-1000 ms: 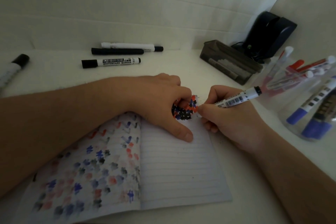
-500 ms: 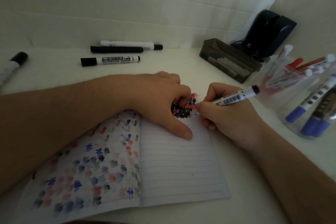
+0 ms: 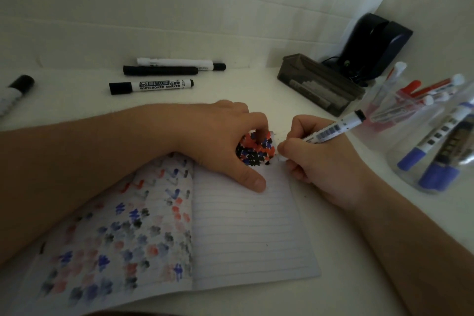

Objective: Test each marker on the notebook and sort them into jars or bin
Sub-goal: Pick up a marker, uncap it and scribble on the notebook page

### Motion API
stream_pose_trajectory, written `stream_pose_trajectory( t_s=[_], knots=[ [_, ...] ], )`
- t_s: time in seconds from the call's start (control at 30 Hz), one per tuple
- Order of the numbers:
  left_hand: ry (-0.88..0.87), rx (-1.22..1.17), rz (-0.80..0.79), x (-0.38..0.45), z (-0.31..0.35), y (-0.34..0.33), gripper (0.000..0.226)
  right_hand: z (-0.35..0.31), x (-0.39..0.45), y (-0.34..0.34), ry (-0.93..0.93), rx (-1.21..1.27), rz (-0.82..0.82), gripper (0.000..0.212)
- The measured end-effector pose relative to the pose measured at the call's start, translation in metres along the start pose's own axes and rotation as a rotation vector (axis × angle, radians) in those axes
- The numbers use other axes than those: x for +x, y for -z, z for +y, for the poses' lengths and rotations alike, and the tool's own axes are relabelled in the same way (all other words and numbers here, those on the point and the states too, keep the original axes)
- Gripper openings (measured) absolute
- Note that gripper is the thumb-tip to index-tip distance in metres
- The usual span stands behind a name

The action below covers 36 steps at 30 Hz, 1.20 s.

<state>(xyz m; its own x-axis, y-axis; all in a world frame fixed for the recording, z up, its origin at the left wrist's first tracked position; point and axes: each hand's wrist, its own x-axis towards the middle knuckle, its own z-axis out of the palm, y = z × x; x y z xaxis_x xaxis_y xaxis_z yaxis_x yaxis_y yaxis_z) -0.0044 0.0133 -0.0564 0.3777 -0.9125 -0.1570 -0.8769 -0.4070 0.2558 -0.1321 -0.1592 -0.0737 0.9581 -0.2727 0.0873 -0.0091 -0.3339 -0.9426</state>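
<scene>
The right hand [image 3: 325, 161] grips a white plastic whiteboard marker with a barcode label [image 3: 333, 131] in curled fingers, tip down on the open lined paper notebook [image 3: 243, 233], its long axis slanting up and right toward the clear plastic jars [image 3: 420, 136]. The left hand [image 3: 220, 141] presses the page flat, fingers curled beside a dense patch of red, blue and black scribbles [image 3: 256, 149]

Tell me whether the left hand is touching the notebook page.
Touching. The head view shows the left hand lying on the notebook, its thumb pressed flat on the lined page.
</scene>
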Motion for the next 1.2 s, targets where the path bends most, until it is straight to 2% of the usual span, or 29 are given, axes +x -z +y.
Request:
stream_pose_trajectory(
  t_s=[0.1,0.23,0.3,0.47,0.73,0.97,1.07,1.2],
  knots=[
    [-0.004,-0.192,0.121,0.005,-0.008,0.0,0.042,0.0,0.001,0.009,0.021,0.3,-0.013,0.032],
    [-0.008,-0.287,0.216,0.007,-0.013,-0.004,0.037,-0.002,0.002,0.02,-0.001,0.515,-0.004,0.015],
    [-0.014,-0.316,0.219,0.007,-0.014,-0.005,0.033,-0.001,0.003,0.022,-0.015,0.514,-0.013,0.004],
    [-0.024,-0.355,0.238,0.007,-0.013,-0.007,0.036,0.001,0.005,0.021,-0.061,0.521,-0.028,0.032],
    [-0.028,-0.36,0.252,0.005,-0.009,-0.005,0.041,0.003,0.007,0.019,-0.088,0.46,-0.039,0.043],
    [-0.007,-0.364,0.284,0.004,-0.014,-0.001,0.042,-0.005,0.004,0.013,-0.083,0.354,0.016,0.017],
    [0.045,-0.384,0.37,0.005,-0.019,0.003,0.036,-0.005,0.003,0.013,-0.056,0.295,0.057,0.013],
    [0.039,-0.242,0.471,0.008,-0.022,0.003,0.023,-0.002,0.003,0.015,-0.032,0.249,0.108,0.01]
  ],
)
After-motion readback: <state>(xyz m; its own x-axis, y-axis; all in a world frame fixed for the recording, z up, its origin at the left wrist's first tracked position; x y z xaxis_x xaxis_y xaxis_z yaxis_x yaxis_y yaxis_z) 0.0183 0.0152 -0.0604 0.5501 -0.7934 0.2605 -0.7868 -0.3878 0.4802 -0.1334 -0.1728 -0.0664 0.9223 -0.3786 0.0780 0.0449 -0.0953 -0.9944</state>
